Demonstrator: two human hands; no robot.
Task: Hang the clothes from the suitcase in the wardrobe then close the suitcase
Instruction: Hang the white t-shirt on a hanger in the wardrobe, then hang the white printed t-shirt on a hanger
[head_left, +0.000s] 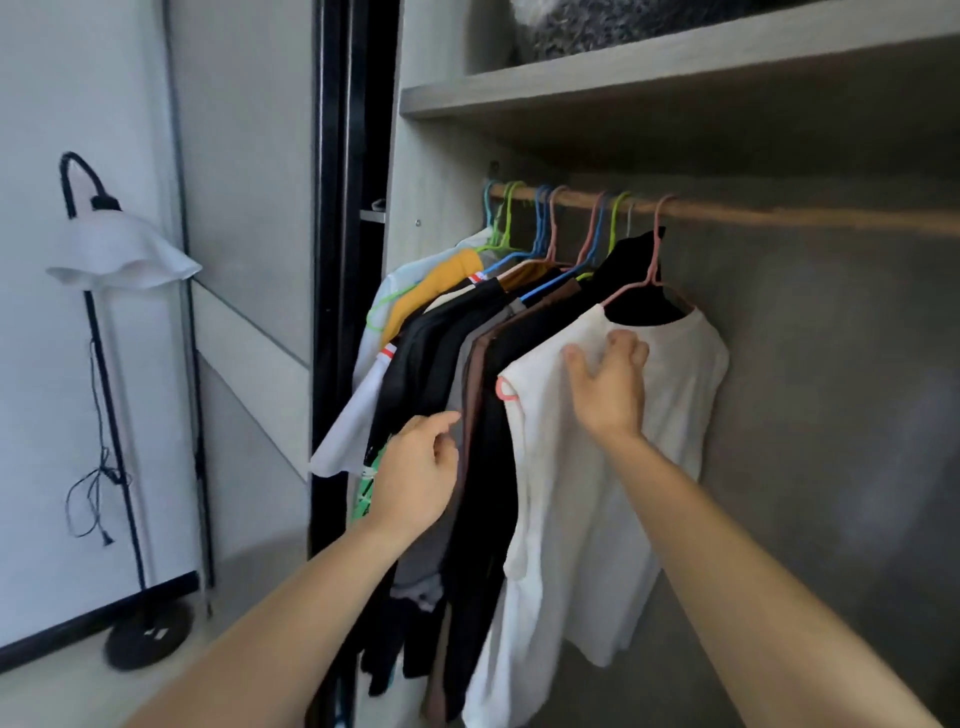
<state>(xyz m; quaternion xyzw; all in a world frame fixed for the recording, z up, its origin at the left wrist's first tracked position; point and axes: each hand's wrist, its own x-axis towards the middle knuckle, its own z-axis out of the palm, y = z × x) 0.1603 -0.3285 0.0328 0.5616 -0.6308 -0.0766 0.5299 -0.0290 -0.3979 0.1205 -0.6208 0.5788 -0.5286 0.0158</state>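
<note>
1. Inside the grey wooden wardrobe (436, 171), dark and pale clothes (415, 306) hang on coloured plastic hangers (541, 223).
2. Right grip (608, 387), fingers relaxed, rests on the white cotton T-shirt (587, 530).
3. Left grip (418, 473), loosely open, touches black garments (485, 499).

Wardrobe (441, 218): grey wood-grain, open, with a shelf at 12 o'clock. Rail (779, 213): wooden, running under the shelf from 11 o'clock toward 3 o'clock.

Clothes, one row bunched at the rail's 9 o'clock end, on blue, green and pink hangers:
- White shirt (597, 519): on a pink hanger (655, 244), last in the row on the 3 o'clock side, front facing out, hanging full length.
- Black top (631, 270): just behind it.
- Brown garment (475, 374) and further black items: pressed together at its 9 o'clock side.
- Yellow top (431, 291) and white top (353, 426): farthest toward 9 o'clock, swung outward.
</note>
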